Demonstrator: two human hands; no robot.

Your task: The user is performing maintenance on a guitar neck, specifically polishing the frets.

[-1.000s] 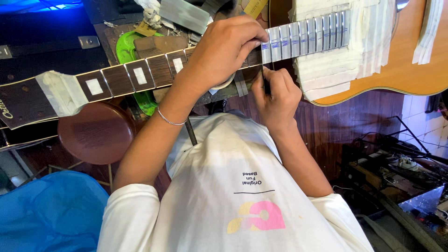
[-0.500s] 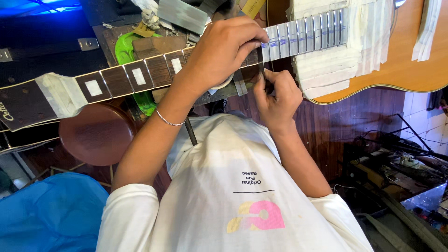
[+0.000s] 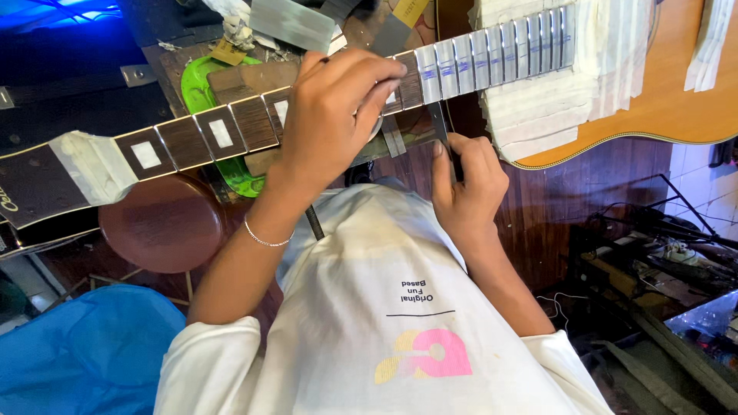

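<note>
Firmly, left fingers (image 3: 361, 84) around dark taped neck (image 3: 231, 127), right fingers (image 3: 461, 157) pinching thin metal blade (image 3: 440, 123)

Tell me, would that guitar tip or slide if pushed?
Probably not easily: the guitar lies flat and the left hand presses its neck. It looks long and rigid, likely awkward to lift. The masking tape probably peels easily.

The person wore a white short-sleeved T-shirt (image 3: 384, 307) with a pink and yellow printed emblem (small dark lettering and a thin line sat beside it). A thin silver bracelet (image 3: 265, 237) circled the left wrist; both forearms were bare.
</note>
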